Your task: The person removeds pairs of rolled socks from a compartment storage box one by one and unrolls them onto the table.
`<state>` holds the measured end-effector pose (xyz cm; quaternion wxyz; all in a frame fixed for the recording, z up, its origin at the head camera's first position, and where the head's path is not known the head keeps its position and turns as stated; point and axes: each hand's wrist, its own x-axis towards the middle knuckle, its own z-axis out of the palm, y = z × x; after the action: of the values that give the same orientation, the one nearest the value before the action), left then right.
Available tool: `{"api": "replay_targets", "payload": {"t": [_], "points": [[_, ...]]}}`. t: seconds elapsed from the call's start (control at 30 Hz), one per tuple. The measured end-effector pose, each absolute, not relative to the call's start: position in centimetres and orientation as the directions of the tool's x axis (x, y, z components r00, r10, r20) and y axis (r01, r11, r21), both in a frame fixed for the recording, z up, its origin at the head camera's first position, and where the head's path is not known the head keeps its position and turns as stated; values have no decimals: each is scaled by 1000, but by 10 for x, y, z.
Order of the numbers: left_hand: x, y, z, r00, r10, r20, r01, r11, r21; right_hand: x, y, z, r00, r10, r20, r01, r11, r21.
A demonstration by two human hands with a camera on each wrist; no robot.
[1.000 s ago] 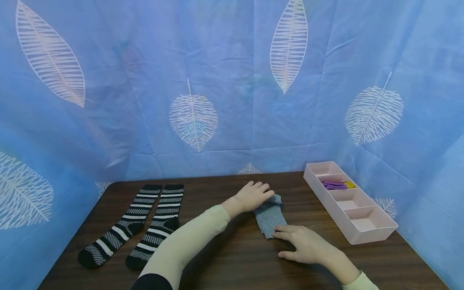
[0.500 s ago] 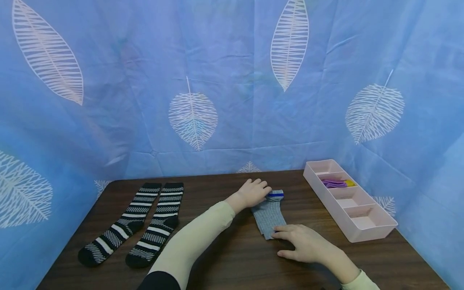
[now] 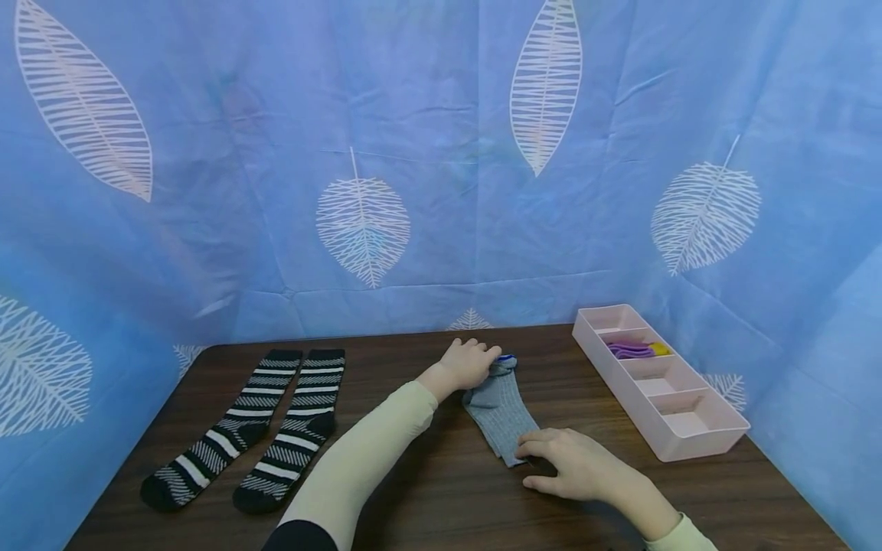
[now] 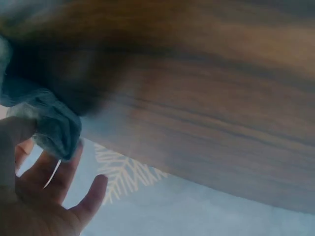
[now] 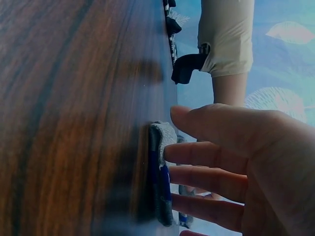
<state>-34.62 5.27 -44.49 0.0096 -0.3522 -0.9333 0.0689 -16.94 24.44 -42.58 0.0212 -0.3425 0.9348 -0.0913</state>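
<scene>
On the counter (image 3: 427, 490), the left hand (image 3: 460, 365) pinches the grey socks (image 3: 504, 417) far-side — the right hand (image 3: 572, 463), loose-fingered, seemingly anchors them near-side.

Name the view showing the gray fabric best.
The head view: the gray fabric shows mostly uncovered between the left hand and right hand. The left wrist view shows a bunched, cropped part; the right wrist view, a narrow, blue-marked edge.
</scene>
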Motion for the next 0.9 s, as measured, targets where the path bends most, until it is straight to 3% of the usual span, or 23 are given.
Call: {"api": "replay_targets", "payload": {"t": [0.17,0.3,0.67,0.8,0.9], "points": [[-347,45,-442,-713,701,26,675,695,-248,-170,245,-427,-754,-655,49,-651,737,-183],[-348,41,-442,-696,717,43,682,679,-273,-170,247,-427,-743,-666,59,-663,723,-193],[-363,24,-448,-861,508,34,503,858,-103,-172,248,-428,-703,-704,104,-697,652,-300],[-365,16,-449,-867,496,49,490,867,-96,-172,248,-429,-700,-703,127,-704,649,-288],[-363,12,-447,-825,555,104,540,829,-142,-173,248,-429,-701,-701,130,-704,651,-283]]}}
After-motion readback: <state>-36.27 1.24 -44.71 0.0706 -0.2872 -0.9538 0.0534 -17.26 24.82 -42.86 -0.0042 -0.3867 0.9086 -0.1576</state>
